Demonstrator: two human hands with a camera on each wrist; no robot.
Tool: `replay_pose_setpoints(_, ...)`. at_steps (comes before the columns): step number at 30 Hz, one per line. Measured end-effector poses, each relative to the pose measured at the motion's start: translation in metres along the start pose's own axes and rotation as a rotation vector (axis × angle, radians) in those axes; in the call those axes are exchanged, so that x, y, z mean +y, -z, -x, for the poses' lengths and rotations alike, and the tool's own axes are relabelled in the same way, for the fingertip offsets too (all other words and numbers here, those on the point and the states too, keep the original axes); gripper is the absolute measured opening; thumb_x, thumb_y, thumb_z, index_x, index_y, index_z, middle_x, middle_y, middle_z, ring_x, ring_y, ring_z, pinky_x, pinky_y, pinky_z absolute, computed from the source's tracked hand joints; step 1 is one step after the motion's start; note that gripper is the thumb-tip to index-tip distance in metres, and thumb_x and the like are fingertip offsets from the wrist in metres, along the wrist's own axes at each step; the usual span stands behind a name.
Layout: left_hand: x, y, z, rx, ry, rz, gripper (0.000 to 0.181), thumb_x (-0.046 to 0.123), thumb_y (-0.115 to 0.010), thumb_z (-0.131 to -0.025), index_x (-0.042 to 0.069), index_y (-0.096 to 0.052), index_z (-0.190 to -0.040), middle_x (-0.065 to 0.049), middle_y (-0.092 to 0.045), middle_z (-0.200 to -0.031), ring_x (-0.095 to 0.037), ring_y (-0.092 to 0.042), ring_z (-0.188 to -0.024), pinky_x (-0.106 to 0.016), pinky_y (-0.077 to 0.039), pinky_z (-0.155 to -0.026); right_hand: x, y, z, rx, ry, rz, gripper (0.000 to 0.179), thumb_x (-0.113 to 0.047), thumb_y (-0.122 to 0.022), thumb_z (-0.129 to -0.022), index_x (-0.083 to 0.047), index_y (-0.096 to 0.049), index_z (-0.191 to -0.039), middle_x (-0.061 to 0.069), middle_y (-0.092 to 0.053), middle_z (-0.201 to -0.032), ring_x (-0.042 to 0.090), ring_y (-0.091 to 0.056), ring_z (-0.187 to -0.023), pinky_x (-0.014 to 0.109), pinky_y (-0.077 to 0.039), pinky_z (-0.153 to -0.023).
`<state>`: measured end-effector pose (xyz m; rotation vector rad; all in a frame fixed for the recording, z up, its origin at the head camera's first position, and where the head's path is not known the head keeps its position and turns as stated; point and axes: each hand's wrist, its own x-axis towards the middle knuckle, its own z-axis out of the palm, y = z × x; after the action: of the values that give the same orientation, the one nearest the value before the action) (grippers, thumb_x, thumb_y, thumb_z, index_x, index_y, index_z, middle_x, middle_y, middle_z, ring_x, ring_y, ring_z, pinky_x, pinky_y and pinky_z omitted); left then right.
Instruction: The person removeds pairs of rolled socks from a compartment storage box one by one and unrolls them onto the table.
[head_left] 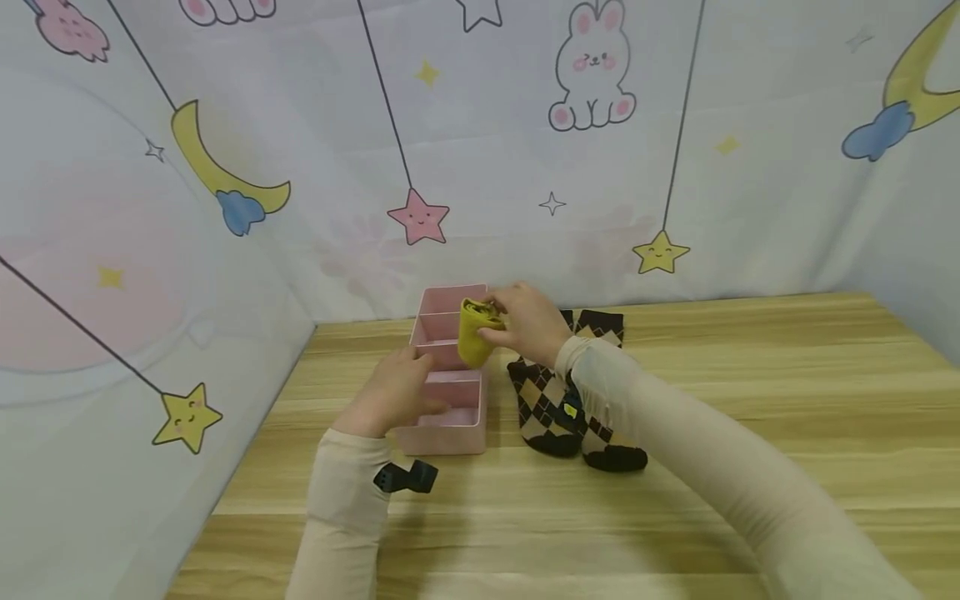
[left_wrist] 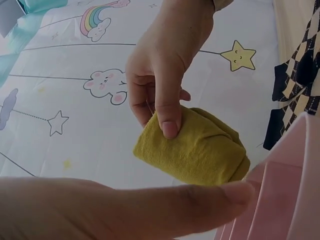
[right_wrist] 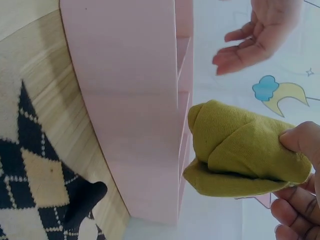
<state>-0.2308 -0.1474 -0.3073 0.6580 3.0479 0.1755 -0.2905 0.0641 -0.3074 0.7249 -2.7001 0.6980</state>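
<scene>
A rolled mustard-yellow sock bundle (head_left: 476, 335) hangs above the pink divided box (head_left: 442, 440). My right hand (head_left: 528, 321) pinches its upper end, thumb on one side and fingers on the other, as the left wrist view shows on the bundle (left_wrist: 195, 147). In the right wrist view the bundle (right_wrist: 245, 150) is beside the box's rim, its folded layers visible. My left hand (head_left: 397, 387) hovers over the near left side of the box, fingers loosely bent and holding nothing. Its thumb (left_wrist: 200, 202) crosses the bottom of the left wrist view.
A pair of argyle socks (head_left: 543, 400) in black, tan and cream lies flat right of the box, partly hidden under my right forearm. The wooden table (head_left: 765, 383) meets a cartoon-printed cloth (head_left: 502, 167) at the back. A black strap device (head_left: 407, 477) sits at my left wrist.
</scene>
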Motion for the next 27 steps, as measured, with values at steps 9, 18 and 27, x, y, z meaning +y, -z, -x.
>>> replay_pose_setpoints(9, 0.018, -0.008, -0.008, 0.198, -0.141, 0.017, 0.048, 0.029, -0.077, -0.08, 0.0, -0.061, -0.114, -0.016, -0.06, -0.106, -0.031, -0.056, -0.101, -0.044, -0.047, -0.093, 0.013, 0.007, 0.017, 0.014, -0.041, -0.025, 0.041, -0.033, -0.072, -0.084, -0.007, -0.065, -0.115, 0.006, -0.068, -0.1, 0.022, -0.056, -0.09, 0.035, -0.051, -0.078)
replay_pose_setpoints(18, 0.034, -0.016, -0.015, 0.38, -0.268, 0.031, 0.038, 0.022, -0.078, -0.079, 0.006, -0.065, -0.111, -0.01, -0.063, -0.103, -0.027, -0.058, -0.096, -0.04, -0.049, -0.085, 0.029, 0.013, 0.034, 0.037, -0.084, 0.0, 0.038, -0.034, -0.07, -0.086, -0.008, -0.066, -0.113, 0.006, -0.069, -0.098, 0.022, -0.056, -0.086, 0.036, -0.051, -0.074)
replay_pose_setpoints(27, 0.043, -0.023, -0.021, 0.445, -0.314, 0.031, 0.036, 0.021, -0.079, -0.078, 0.006, -0.066, -0.108, -0.009, -0.064, -0.102, -0.026, -0.058, -0.096, -0.039, -0.049, -0.087, 0.042, 0.019, 0.052, 0.048, -0.156, 0.03, 0.042, -0.035, -0.069, -0.087, -0.005, -0.065, -0.116, 0.01, -0.07, -0.102, 0.025, -0.058, -0.091, 0.039, -0.051, -0.078)
